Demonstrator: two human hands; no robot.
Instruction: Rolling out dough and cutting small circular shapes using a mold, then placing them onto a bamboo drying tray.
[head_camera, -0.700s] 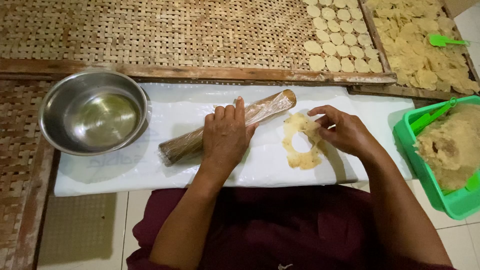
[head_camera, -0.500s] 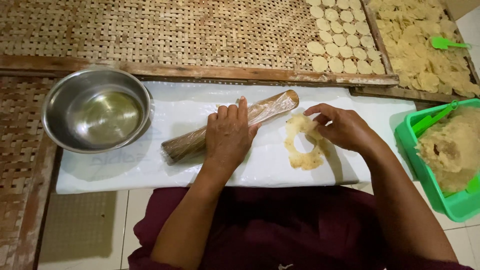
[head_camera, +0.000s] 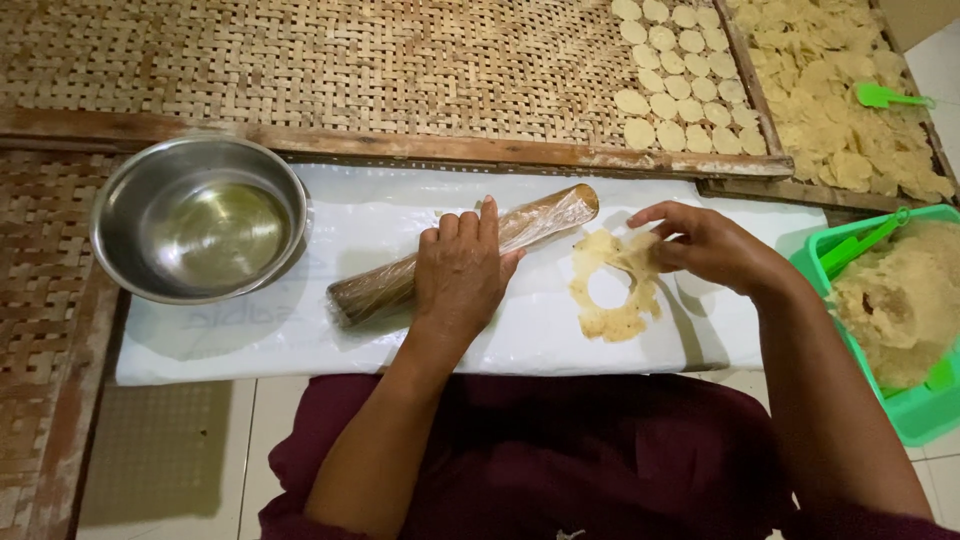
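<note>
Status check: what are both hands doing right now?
Left hand flat on rolling pin. Right hand pinching dough scrap with a round hole. Nothing in the way.

Shiny steel bowl (head_camera: 198, 222); wooden rolling pin (head_camera: 400, 280) under glossy wrap; smooth white plastic sheet (head_camera: 300, 340); rough woven bamboo tray (head_camera: 330, 60); glossy green plastic tub (head_camera: 815, 262) at three o'clock; soft matt dough ring (head_camera: 612, 285).

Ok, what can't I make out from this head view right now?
- Middle of the plastic-wrapped wooden rolling pin: covered by the left hand.
- Edge of the thin yellow dough scrap: hidden under the right hand, grip unclear.
- Green plastic tub of dough: cut off by the right frame edge.
</note>
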